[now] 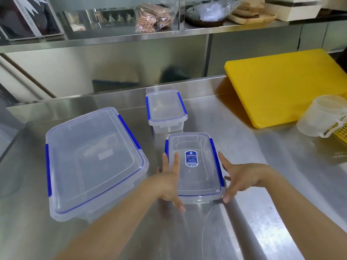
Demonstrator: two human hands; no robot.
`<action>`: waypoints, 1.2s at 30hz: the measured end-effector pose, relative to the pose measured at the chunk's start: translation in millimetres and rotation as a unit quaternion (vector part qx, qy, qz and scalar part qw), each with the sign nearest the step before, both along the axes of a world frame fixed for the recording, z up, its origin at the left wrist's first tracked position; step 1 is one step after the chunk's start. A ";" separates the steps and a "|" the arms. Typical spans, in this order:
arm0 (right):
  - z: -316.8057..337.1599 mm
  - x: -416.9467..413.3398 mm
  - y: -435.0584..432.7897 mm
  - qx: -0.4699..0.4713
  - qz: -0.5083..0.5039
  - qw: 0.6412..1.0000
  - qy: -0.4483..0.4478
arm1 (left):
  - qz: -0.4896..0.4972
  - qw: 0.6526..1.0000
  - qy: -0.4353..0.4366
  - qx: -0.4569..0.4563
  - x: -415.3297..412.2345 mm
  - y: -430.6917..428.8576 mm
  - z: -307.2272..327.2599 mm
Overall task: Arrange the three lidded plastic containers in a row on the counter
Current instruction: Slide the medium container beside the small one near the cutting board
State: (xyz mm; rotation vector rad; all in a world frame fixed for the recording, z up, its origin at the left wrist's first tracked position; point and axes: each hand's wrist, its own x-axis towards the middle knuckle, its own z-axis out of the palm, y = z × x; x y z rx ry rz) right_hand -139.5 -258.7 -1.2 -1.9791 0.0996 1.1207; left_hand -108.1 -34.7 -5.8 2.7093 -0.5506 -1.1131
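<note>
Both hands are spread open on either side of the middle box (195, 166), apparently framing it to slide it into line. The left hand (169, 181) rests fingers on the box's left edge; the right hand (242, 177) sits just beside its right clip, contact unclear. The big box (93, 162) stands left on the desk (262, 184), the small box (166, 107) just behind, out of row.

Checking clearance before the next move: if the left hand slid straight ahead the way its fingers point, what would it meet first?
The left hand points away along the left side of the labelled container, already at its wall. Straight on, it would likely meet the small container behind; depth is uncertain, so it may pass just left of it.
</note>
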 end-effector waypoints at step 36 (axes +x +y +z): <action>-38.0 203.3 -92.8 -0.026 -0.266 0.926 -0.268 | 0.296 0.910 -0.152 -0.248 178.7 -161.6 -48.6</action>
